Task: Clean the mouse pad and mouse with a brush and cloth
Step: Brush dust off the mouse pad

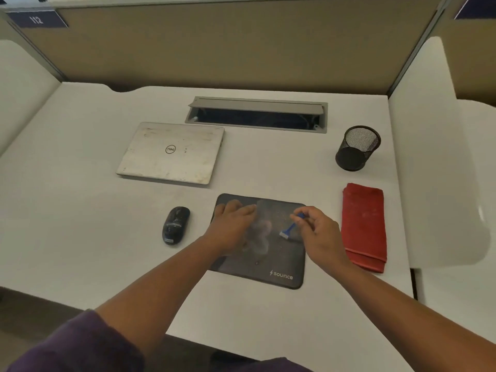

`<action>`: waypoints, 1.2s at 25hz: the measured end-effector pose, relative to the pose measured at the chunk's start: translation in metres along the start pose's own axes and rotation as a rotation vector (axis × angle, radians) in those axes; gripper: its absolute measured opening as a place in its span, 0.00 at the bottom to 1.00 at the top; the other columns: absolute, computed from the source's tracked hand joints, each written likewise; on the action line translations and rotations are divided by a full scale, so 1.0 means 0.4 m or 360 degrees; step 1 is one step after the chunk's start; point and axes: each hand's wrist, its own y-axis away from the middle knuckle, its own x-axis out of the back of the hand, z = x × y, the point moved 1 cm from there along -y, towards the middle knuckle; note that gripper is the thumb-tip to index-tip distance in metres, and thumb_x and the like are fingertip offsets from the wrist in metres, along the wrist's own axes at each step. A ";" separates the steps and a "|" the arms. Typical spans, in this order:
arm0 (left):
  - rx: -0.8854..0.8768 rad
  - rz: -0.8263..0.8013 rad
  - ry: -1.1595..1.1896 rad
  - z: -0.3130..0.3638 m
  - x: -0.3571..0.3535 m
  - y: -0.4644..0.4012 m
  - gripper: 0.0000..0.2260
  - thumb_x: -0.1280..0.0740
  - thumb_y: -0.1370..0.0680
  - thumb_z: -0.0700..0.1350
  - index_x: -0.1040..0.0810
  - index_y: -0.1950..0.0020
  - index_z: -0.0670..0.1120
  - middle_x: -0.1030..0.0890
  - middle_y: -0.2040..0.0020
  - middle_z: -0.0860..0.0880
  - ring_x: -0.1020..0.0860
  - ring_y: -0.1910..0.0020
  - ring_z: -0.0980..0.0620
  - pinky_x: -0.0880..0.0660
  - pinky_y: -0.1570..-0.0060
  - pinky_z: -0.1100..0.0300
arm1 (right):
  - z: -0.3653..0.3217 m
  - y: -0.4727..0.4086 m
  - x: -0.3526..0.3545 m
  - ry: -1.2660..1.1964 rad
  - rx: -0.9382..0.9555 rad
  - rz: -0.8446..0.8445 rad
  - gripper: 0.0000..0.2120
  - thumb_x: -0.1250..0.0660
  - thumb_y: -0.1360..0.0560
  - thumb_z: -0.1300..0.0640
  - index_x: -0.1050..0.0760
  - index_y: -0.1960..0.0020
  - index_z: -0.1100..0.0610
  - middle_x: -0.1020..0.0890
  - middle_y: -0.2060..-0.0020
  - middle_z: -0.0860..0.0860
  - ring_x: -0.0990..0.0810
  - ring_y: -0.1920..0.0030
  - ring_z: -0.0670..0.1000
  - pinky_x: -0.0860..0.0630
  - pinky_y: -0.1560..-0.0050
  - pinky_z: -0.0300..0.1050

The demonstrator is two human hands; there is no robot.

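White and walled by beige cubicle panels, the desk [80,237] carries everything the job needs within easy reach. At its centre lies the dark mouse pad [268,267], with pale dusty smears and specks across its middle. The left hand [233,224] rests flat on the pad's left part, fingers spread and holding nothing, apparently pinning the pad in place. The right hand [319,232] has its grip closed on the handle of a small blue brush [288,229], pinched between thumb and fingertips, with the white bristle end angled down onto the pad near its right-centre.

The mouse [175,225] sits off the pad, just to its left on the bare surface, with faint marks on its shell. The red cloth [365,226] lies folded to the right of the pad, apart from both hands. Farther back are a closed laptop [171,154], a mesh pen cup [357,149] and a cable tray [257,114].

By the look of it, the work is at an early stage: brushing of the pad is under way and dust is visible on it, the cloth looks unused in its neat fold, and the mouse appears not yet cleaned.
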 end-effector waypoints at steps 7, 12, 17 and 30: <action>-0.0058 -0.0182 -0.0373 0.046 0.021 -0.040 0.39 0.22 0.36 0.61 0.31 0.28 0.53 0.41 0.21 0.56 0.39 0.31 0.44 0.39 0.40 0.46 | 0.034 -0.001 0.015 0.0388 0.0387 -0.0180 0.12 0.38 0.20 0.54 0.18 0.42 0.52 0.15 0.48 0.45 0.19 0.49 0.45 0.27 0.47 0.36; -0.0087 -0.0193 -0.0396 0.037 0.023 -0.048 0.43 0.21 0.38 0.62 0.31 0.27 0.52 0.34 0.24 0.57 0.36 0.35 0.45 0.37 0.43 0.47 | 0.050 0.004 -0.004 0.0549 0.0483 -0.0281 0.11 0.35 0.21 0.57 0.18 0.42 0.58 0.15 0.46 0.51 0.18 0.46 0.53 0.25 0.44 0.44; -0.0096 -0.0225 -0.0395 0.028 0.028 -0.057 0.45 0.19 0.41 0.61 0.31 0.28 0.51 0.31 0.28 0.56 0.34 0.37 0.45 0.37 0.44 0.48 | 0.035 0.011 -0.005 0.0547 0.0334 -0.0230 0.13 0.34 0.20 0.54 0.19 0.38 0.57 0.18 0.53 0.49 0.22 0.52 0.47 0.27 0.48 0.38; -0.0244 -0.0145 -0.0451 0.029 0.030 -0.080 0.34 0.19 0.41 0.63 0.21 0.39 0.52 0.26 0.39 0.55 0.30 0.44 0.47 0.38 0.47 0.51 | 0.014 0.135 -0.080 0.0568 0.0153 -0.0795 0.08 0.38 0.19 0.51 0.22 0.53 0.46 0.21 0.61 0.40 0.24 0.58 0.42 0.31 0.58 0.39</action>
